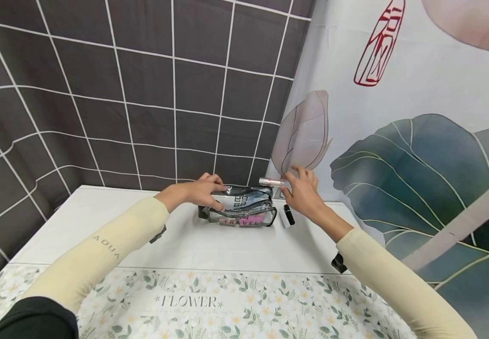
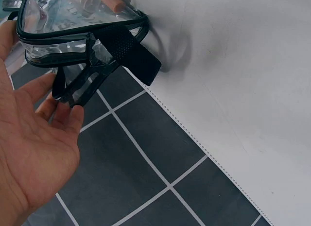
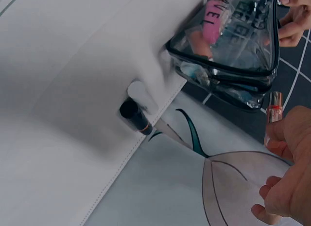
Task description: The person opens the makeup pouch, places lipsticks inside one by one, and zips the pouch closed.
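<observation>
A clear zip bag with black trim [image 1: 244, 210], printed with TRAVEL, stands on the white surface. My left hand [image 1: 199, 192] grips its left end, thumb at the front and fingers over the top; the left wrist view has fingertips against the black-edged side [image 2: 77, 90]. Above the bag's right end, my right hand [image 1: 305, 193] pinches a shiny pinkish lipstick tube [image 1: 271, 181] by one end. In the right wrist view that tube [image 3: 274, 107] is beside the bag, apart from it. A pink item [image 3: 213, 22] and a peach tube [image 3: 199, 43] show through the clear plastic.
Right of the bag, a black lipstick-like tube [image 1: 289, 214] lies beside a small white item [image 3: 142, 95] near the surface's back edge. Behind hangs a dark gridded cloth [image 1: 142, 94], with a leaf-printed cloth [image 1: 397, 179] at right. A flowered mat [image 1: 210, 320] covers the front.
</observation>
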Demonstrator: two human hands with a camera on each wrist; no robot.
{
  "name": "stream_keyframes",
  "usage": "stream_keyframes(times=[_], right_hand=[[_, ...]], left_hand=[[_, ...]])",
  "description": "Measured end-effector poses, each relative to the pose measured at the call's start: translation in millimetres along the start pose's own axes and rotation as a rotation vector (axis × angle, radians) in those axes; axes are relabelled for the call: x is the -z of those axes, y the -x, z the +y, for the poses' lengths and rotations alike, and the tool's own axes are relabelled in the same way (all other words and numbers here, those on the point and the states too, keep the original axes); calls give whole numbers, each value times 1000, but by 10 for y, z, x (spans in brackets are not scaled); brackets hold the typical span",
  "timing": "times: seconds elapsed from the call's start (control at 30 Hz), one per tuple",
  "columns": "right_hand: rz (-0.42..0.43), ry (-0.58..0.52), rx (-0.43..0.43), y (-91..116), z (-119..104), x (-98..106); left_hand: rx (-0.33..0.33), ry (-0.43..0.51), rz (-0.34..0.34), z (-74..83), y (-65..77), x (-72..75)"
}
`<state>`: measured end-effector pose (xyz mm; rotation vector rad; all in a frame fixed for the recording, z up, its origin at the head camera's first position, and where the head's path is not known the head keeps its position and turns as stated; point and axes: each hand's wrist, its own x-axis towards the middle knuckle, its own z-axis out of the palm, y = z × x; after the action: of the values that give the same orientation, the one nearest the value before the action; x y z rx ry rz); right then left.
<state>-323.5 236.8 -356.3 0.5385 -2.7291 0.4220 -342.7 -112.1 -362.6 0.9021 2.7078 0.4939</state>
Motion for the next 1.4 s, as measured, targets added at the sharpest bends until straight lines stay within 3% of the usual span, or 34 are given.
stream_keyframes(times=[0.73,1.1,1.4], right_hand=[[17,-50,123,99,-242,-107],[8,2,203,130,-341,-131],[-21,12,206,126,-366,-188]], left_hand=[[9,8,-8,-10,-7,-47],[-5,-14,-1,17,-25,-9],[5,-16,-8,19,-16,-9]])
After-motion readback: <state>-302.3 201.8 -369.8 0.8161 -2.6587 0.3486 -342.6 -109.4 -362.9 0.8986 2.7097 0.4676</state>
